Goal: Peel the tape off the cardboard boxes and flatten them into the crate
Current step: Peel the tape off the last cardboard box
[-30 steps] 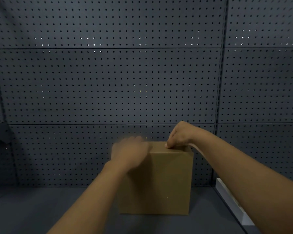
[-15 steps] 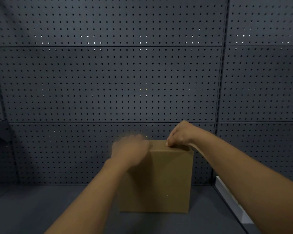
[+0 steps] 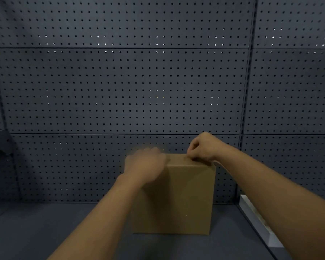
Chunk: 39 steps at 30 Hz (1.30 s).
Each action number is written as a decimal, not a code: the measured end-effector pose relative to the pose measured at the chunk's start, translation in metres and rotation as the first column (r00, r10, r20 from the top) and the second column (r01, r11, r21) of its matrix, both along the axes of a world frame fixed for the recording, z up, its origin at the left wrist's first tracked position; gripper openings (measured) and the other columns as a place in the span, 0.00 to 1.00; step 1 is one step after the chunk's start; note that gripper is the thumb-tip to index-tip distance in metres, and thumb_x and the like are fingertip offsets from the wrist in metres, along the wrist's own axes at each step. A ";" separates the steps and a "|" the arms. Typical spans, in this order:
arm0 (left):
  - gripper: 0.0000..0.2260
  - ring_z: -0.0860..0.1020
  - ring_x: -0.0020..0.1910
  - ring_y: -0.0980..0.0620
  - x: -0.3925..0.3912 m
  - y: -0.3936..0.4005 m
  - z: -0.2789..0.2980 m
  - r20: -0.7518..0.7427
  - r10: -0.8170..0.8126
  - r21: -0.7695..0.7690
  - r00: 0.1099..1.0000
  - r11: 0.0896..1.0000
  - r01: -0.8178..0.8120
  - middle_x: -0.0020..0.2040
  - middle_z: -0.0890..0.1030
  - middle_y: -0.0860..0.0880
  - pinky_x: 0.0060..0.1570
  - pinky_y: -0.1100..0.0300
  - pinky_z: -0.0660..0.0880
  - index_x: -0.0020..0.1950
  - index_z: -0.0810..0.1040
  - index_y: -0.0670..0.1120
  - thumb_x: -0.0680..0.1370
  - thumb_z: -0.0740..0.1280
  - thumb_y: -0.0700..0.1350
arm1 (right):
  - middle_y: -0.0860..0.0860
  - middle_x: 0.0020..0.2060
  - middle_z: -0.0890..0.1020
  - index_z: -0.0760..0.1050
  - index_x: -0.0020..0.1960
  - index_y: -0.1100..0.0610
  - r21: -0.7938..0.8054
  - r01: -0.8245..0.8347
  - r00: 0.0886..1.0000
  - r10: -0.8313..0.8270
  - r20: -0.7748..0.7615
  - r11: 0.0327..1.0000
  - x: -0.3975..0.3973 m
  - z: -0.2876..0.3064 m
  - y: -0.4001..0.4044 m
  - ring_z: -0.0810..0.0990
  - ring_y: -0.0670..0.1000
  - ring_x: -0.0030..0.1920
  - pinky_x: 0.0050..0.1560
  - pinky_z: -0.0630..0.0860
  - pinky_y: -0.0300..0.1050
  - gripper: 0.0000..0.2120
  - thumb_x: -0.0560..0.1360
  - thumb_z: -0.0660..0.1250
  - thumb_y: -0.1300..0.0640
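Nothing much has shifted since a second ago: both hands stay on top of the cardboard box (image 3: 188,199), which stands upright on the dark grey shelf (image 3: 45,231), close to the pegboard wall (image 3: 120,91). Open shelf lies to its left; a pale rail (image 3: 259,220) edges the right side. Blurred, the left hand (image 3: 144,166) lies over the box's top left corner, grip unclear. Its fingers curled, the right hand (image 3: 203,147) pinches at the top's far edge.

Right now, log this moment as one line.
stage: tape peel | cardboard box: upright, closed | left hand: blurred, on top | right hand: pinching top edge
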<state>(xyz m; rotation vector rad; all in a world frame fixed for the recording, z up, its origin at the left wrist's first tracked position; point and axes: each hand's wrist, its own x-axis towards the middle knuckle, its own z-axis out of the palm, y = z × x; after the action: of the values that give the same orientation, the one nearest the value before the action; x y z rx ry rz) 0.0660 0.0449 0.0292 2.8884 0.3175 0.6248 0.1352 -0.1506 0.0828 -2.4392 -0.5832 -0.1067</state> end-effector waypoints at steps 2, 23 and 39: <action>0.22 0.73 0.63 0.48 0.000 0.000 0.000 -0.003 -0.001 0.003 1.000 1.000 0.001 0.66 0.77 0.49 0.52 0.49 0.66 0.72 0.72 0.54 0.84 0.46 0.56 | 0.50 0.45 0.86 0.86 0.43 0.56 -0.012 -0.035 0.999 0.035 -0.018 0.999 0.004 0.002 -0.005 0.83 0.50 0.48 0.48 0.81 0.43 0.07 0.77 0.72 0.64; 0.21 0.72 0.63 0.49 -0.003 0.000 0.000 -0.001 -0.026 -0.014 1.000 1.000 0.026 0.66 0.76 0.50 0.54 0.49 0.66 0.72 0.72 0.55 0.84 0.47 0.56 | 0.41 0.41 0.82 0.81 0.40 0.41 0.049 -0.085 0.988 0.078 0.131 0.995 0.024 -0.032 0.004 0.79 0.47 0.49 0.61 0.75 0.64 0.09 0.78 0.71 0.51; 0.21 0.72 0.62 0.50 -0.001 0.000 0.000 -0.004 -0.031 -0.013 1.000 0.999 0.031 0.65 0.77 0.51 0.53 0.49 0.65 0.71 0.72 0.56 0.84 0.47 0.57 | 0.42 0.46 0.83 0.81 0.44 0.45 0.077 -0.123 0.984 0.111 0.141 0.989 0.025 -0.036 0.001 0.80 0.46 0.51 0.63 0.75 0.60 0.08 0.81 0.68 0.52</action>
<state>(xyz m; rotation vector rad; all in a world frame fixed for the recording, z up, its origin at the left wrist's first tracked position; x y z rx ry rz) 0.0645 0.0450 0.0288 2.8767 0.2755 0.6087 0.1602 -0.1497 0.0470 -2.3217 -0.7659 -0.2469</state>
